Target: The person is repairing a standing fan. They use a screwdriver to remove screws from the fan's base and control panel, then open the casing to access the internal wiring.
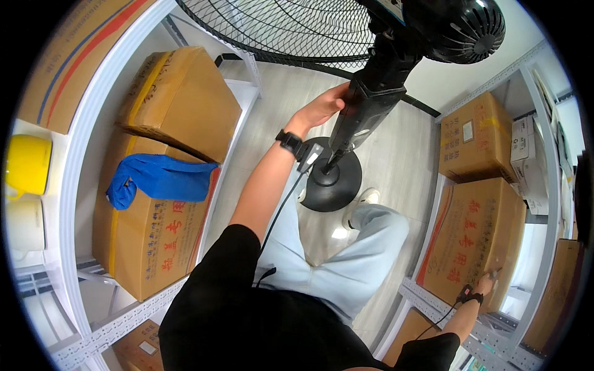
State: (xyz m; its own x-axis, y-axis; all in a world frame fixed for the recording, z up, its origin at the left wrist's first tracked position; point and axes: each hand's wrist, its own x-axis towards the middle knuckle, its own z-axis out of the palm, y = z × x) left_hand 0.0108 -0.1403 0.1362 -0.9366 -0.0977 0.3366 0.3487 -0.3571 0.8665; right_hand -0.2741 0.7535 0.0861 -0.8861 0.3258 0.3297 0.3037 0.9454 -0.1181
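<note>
A large black pedestal fan (365,114) stands in front of me, its wire guard (291,31) at the top and its round base (334,185) on the floor. My left hand (322,110) grips the fan's upright body from the left, thumb in sight and the other fingers partly hidden behind it. Far off to the right, my right hand (486,284) is at the edge of a cardboard box (470,238) on the shelf. It is small and blurred there, so its finger pose and any hold are unclear. Both wrists wear black bands with cabled modules.
Metal shelves (83,167) flank me on both sides. On the left, cardboard boxes (179,99) carry a blue cloth (161,178); a yellow mug (30,164) and a white mug (26,224) stand beyond. Another carton (476,136) and white boxes (528,164) fill the right shelf.
</note>
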